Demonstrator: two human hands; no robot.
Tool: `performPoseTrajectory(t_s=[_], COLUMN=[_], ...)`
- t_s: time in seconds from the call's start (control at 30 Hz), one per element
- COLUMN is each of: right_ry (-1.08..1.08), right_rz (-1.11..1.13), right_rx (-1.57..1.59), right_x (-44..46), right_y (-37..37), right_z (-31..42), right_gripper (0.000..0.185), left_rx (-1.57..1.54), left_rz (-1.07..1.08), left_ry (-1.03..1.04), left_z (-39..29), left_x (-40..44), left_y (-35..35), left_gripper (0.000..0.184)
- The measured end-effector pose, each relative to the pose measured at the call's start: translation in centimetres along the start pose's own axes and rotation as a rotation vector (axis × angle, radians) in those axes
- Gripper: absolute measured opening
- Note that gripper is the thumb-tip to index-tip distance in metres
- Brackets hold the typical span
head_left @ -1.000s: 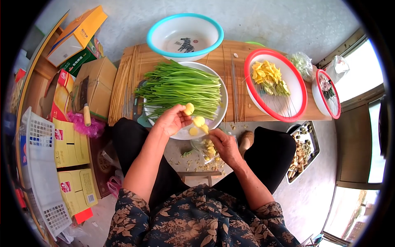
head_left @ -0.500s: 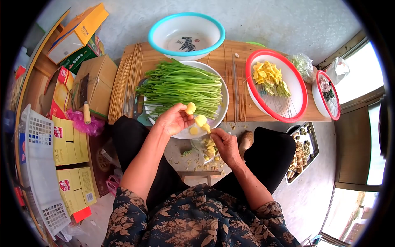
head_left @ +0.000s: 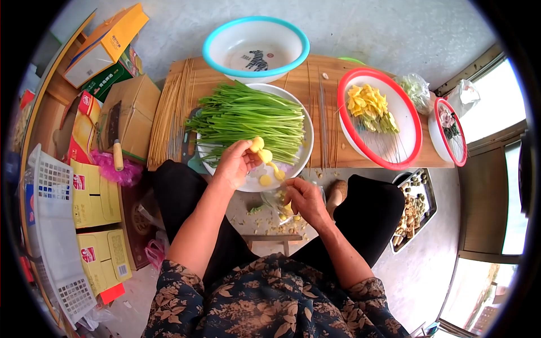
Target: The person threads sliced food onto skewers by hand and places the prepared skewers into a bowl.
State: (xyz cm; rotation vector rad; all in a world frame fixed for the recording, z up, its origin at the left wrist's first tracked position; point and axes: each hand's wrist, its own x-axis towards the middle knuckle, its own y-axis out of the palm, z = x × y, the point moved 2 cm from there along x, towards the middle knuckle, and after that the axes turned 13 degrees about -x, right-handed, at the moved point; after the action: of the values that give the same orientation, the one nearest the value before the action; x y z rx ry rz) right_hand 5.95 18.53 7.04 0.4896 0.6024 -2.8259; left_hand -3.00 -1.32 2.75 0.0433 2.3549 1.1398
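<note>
My left hand (head_left: pixel 234 164), above the plate's front edge, is closed on several pale yellow potato-like slices (head_left: pixel 264 155) that hang together in a curved row. Whether a skewer runs through them cannot be made out. Just right of the lowest slices, my right hand (head_left: pixel 305 200) has its fingers apart and partly bent, with nothing visible in them. Below it, partly hidden by the hand, is a clear plastic bag (head_left: pixel 273 198) with yellow pieces inside. Long green garlic chives (head_left: pixel 248 121) lie heaped on a white plate (head_left: pixel 307 132) behind my left hand.
Bamboo skewers (head_left: pixel 172 112) lie at the board's left. A blue-rimmed basin (head_left: pixel 225 56) stands at the back. A red-rimmed basin (head_left: pixel 416 112) holds skewered yellow slices. On the floor at right is a tray (head_left: pixel 431 194) of food pieces. A knife (head_left: pixel 117 141) rests by the boxes at left.
My right hand has let go of the lowest slice and moved slightly right and down, its fingers opening. My left hand, with the slices, has shifted slightly left.
</note>
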Motion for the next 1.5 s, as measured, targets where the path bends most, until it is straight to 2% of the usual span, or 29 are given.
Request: performPoseTrajectory(t_s=[0.07, 0.13, 0.27, 0.53, 0.73, 0.8, 0.93, 1.0, 1.13, 1.27, 1.37, 1.5], right_ry=[0.002, -0.088, -0.145, -0.303, -0.250, -0.323, -0.263, -0.166, -0.021, 0.041, 0.174, 0.188], right_rz=[-0.003, -0.120, -0.208, -0.268, -0.261, -0.425, -0.566, -0.600, -0.648, -0.644, -0.684, -0.644], right_rx=[-0.032, -0.124, -0.153, -0.243, -0.168, -0.199, -0.254, -0.227, -0.221, -0.216, -0.217, -0.282], right_x=[0.0, 0.0, 0.0, -0.6, -1.1, -1.1, 1.7, 3.8, 9.7, 15.2, 17.5, 18.1], right_y=[0.0, -0.1, 0.1, -0.9, -5.6, -8.8, -15.8, -18.8, -23.1, -25.0, -25.5, -25.4], right_z=[0.0, 0.0, 0.0, 0.9, 4.4, 5.8, 6.5, 6.2, 2.8, -0.8, -2.3, -2.9], right_gripper=[0.019, 0.019, 0.019, 0.015, 0.017, 0.014, 0.019, 0.021, 0.022, 0.019, 0.020, 0.023], left_rx=[0.031, 0.074, 0.166, 0.292, 0.270, 0.283, 0.300, 0.288, 0.282, 0.294, 0.312, 0.341], left_rz=[0.015, 0.057, 0.179, 0.072, 0.035, 0.037, 0.067, 0.082, 0.094, 0.077, 0.054, 0.043], left_ry=[0.018, 0.017, 0.040, 0.162, 0.150, 0.156, 0.157, 0.145, 0.128, 0.106, 0.096, 0.090], left_z=[-0.1, 0.2, 0.6, 0.8, -0.2, -0.3, -0.3, -0.2, 0.4, 0.9, 1.1, 1.3], left_x=[-0.4, -0.8, -1.5, -1.6, -3.0, -3.1, -3.1, -3.1, -2.7, -2.3, -2.2, -2.2], left_y=[1.0, 1.7, 2.9, 3.0, 4.7, 4.3, 4.1, 4.2, 3.8, 3.2, 3.0, 3.0], left_gripper=[0.029, 0.029, 0.029, 0.030, 0.035, 0.034, 0.027, 0.026, 0.024, 0.024, 0.022, 0.021])
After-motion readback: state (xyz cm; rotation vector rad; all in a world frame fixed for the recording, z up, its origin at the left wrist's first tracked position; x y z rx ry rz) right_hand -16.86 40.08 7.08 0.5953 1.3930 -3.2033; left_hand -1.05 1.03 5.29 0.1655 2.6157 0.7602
